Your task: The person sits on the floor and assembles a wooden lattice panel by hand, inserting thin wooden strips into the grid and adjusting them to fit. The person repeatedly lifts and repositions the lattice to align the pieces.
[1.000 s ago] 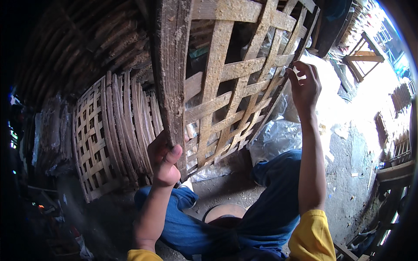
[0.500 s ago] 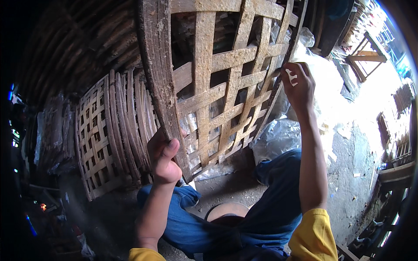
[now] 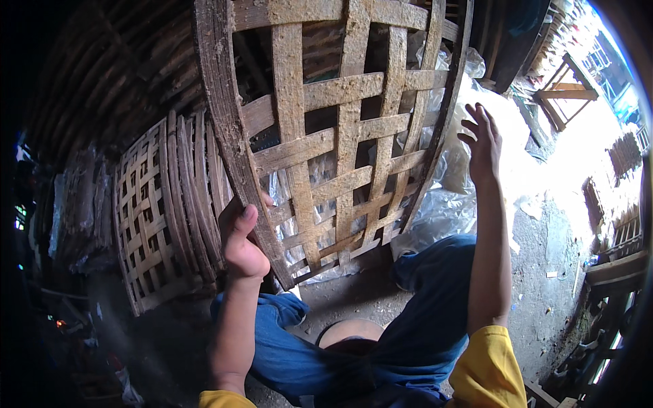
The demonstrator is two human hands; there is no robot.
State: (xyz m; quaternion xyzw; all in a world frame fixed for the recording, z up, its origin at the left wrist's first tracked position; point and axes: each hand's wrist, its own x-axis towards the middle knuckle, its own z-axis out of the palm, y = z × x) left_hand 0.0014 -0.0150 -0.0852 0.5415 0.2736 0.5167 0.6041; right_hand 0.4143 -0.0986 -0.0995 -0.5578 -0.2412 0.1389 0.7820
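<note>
Evidently, the woven wooden panel (image 3: pixel 345 141) is crusted.

Here's my woven slat panel (image 3: pixel 348 126), up right in front of me | pale flat strips (image 3: pixel 288 81) crisscrossing, gaps between, crusted with grainy residue | dark, rough wooden side rails (image 3: pixel 222 92) | standing on a slant, top running out of view

The view's upper edge cuts off the woven panel (image 3: pixel 288 75), whose side bar (image 3: pixel 228 109) partly hides the left hand (image 3: pixel 241 246).
</note>
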